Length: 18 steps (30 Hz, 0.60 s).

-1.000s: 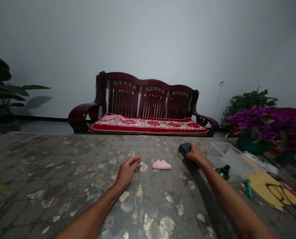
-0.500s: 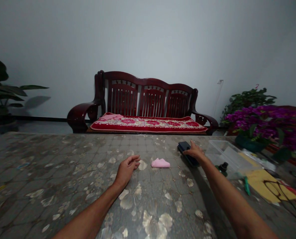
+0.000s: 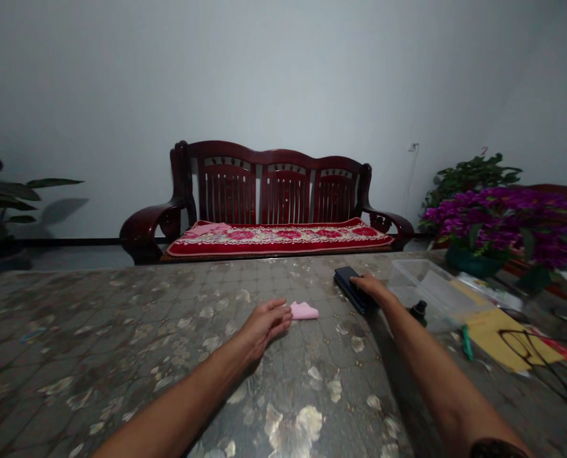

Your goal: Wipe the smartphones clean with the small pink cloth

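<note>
My left hand (image 3: 264, 324) lies on the patterned table (image 3: 121, 331) with its fingers stretched out, the fingertips touching or nearly touching a small folded pink cloth (image 3: 305, 311). My right hand (image 3: 370, 286) rests flat on a dark phone (image 3: 350, 284) that lies further right on the table; the fingers lie over its near end and do not wrap it.
A clear plastic box (image 3: 421, 286), a small dark bottle (image 3: 419, 312), a green pen (image 3: 466, 341), yellow paper (image 3: 490, 327) and spectacles (image 3: 531, 356) lie at the right. Purple flowers (image 3: 507, 222) stand at the right edge. A red wooden bench (image 3: 268, 203) stands behind the table.
My left hand has uncurled and slid right up to the pink cloth. The right hand stays on the phone. The camera has tilted a little.
</note>
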{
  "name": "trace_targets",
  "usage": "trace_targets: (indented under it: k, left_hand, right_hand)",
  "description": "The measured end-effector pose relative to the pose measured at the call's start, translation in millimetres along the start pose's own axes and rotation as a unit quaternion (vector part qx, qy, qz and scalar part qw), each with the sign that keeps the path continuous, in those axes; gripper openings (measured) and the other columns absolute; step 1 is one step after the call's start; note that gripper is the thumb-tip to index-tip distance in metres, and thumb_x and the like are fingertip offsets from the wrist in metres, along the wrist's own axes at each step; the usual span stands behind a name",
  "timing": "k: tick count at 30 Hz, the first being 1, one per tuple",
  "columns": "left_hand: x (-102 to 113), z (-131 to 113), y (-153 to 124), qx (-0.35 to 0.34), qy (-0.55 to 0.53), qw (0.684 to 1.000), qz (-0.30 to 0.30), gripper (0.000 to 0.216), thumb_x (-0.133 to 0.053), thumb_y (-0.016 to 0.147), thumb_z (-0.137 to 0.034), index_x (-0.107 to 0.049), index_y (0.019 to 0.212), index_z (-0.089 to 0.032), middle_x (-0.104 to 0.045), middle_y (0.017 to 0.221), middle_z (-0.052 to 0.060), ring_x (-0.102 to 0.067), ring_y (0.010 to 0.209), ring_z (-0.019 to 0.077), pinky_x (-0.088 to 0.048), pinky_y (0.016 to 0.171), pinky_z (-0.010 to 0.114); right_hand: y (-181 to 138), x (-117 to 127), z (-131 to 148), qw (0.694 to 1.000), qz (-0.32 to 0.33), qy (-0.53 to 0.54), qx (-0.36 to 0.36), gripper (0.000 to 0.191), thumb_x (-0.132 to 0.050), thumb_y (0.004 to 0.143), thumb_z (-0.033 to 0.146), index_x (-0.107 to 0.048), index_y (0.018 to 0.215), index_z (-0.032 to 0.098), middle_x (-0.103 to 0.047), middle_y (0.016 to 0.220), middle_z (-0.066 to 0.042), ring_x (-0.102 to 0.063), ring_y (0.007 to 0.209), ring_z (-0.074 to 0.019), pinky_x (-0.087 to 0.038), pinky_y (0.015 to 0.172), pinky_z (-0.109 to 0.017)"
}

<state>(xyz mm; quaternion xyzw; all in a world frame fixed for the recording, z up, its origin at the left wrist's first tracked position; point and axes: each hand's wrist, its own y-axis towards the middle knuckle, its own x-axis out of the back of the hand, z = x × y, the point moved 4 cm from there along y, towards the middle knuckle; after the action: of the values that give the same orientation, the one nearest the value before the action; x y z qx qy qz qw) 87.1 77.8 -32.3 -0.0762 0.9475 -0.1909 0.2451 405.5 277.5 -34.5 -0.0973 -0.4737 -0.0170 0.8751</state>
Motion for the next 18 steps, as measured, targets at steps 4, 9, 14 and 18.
trace_targets:
  k: [4,9,14,18]
  left_hand:
    - [-48.4,15.4,16.6,0.061,0.057,0.995,0.053,0.036,-0.080,0.072,-0.009,-0.061,0.103,-0.013,-0.071,0.089,0.008,-0.069,0.077,0.0144,-0.058,0.073,0.023]
    - [-101.0,35.9,52.5,0.071,0.098,0.991,0.064,0.024,-0.081,0.073,-0.012,-0.061,0.086,-0.016,-0.061,0.072,-0.001,-0.063,0.069,0.0118,-0.054,0.067,0.019]
    - [-133.2,44.0,87.1,0.095,0.121,0.986,0.057,0.027,-0.066,0.094,-0.031,-0.063,0.114,-0.013,-0.066,0.109,0.009,-0.066,0.093,0.0187,-0.058,0.081,0.034]
    - [-146.4,43.0,100.6,0.098,0.142,0.983,0.060,0.015,-0.062,0.093,-0.026,-0.062,0.103,-0.014,-0.060,0.079,0.000,-0.061,0.073,0.0136,-0.058,0.076,0.034]
  right_hand:
    - [-6.5,0.1,2.7,1.000,-0.010,-0.012,-0.009,0.037,-0.063,0.086,0.046,-0.075,0.096,0.013,-0.074,0.091,-0.018,-0.070,0.094,-0.0346,-0.053,0.078,-0.038]
    - [-8.7,-1.8,3.3,1.000,-0.008,-0.015,-0.010,0.042,-0.063,0.084,0.049,-0.075,0.103,0.014,-0.074,0.102,-0.019,-0.069,0.099,-0.0366,-0.053,0.082,-0.041]
    - [-6.7,-7.5,2.5,1.000,0.014,-0.011,-0.011,0.039,-0.060,0.087,0.048,-0.073,0.102,0.014,-0.075,0.096,-0.013,-0.070,0.095,-0.0298,-0.052,0.075,-0.032]
    - [-13.5,-11.5,3.5,1.000,0.021,0.015,-0.011,0.034,-0.056,0.092,0.043,-0.072,0.093,0.013,-0.075,0.097,-0.015,-0.070,0.090,-0.0263,-0.048,0.067,-0.028]
